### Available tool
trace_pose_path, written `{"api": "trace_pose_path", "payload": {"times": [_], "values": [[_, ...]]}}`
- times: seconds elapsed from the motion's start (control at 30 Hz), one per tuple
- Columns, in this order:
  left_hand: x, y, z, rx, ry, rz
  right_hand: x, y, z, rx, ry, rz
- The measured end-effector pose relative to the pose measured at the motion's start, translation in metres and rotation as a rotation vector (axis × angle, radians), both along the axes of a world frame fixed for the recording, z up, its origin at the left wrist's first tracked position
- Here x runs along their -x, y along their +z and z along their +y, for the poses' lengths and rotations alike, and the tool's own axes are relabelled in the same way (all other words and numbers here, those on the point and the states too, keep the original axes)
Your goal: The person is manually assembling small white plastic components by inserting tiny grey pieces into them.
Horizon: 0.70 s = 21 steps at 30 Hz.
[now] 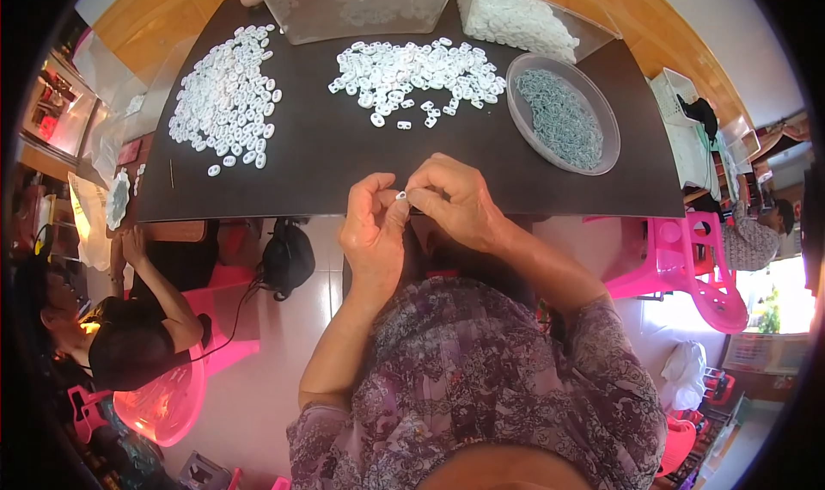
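The white piece is held above the near edge of the table, between both hands. It is a small moulded part, apparently hard plastic. Judged from its size, it is very light, stiff and smooth, so it can slip or flick away under uneven pressure. It is best gripped by its outer edges with the fingertips; its small size leaves room for nothing more.

The left hand is raised with the palm turned inward. Its fingers are curled and its thumb and forefinger are closed narrowly on the piece. The right hand comes in from the right with the knuckles up. Its fingers are bunched and pinched against the same piece. Whether it also holds a second part cannot be told. Both forearms rise from the lower edge and meet at the midline.

On the table beyond the hands:
- a loose pile of similar white pieces, straight ahead;
- a second pile, to the left;
- a round clear bowl of small grey parts, to the right;
- two clear bins along the far edge.

A seated person works at the left, by a pink stool-type seat.
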<state>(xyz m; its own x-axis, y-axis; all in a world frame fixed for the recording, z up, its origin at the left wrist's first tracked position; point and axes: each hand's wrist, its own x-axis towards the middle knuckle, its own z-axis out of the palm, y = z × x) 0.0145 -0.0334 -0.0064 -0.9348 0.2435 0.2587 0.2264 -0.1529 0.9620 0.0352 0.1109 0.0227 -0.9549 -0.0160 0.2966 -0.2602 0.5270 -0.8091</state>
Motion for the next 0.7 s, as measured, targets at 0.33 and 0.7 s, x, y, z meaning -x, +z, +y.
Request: {"api": "trace_pose_path", "payload": {"times": [0.33, 0.7], "values": [[0.019, 0.0, -0.008, -0.217, 0.017, -0.173, 0.044, -0.005, 0.005, -0.101, -0.062, 0.214], [0.029, -0.003, -0.019, -0.255, 0.067, -0.203, 0.109, -0.033, 0.004, -0.825, -0.181, 0.418]]}}
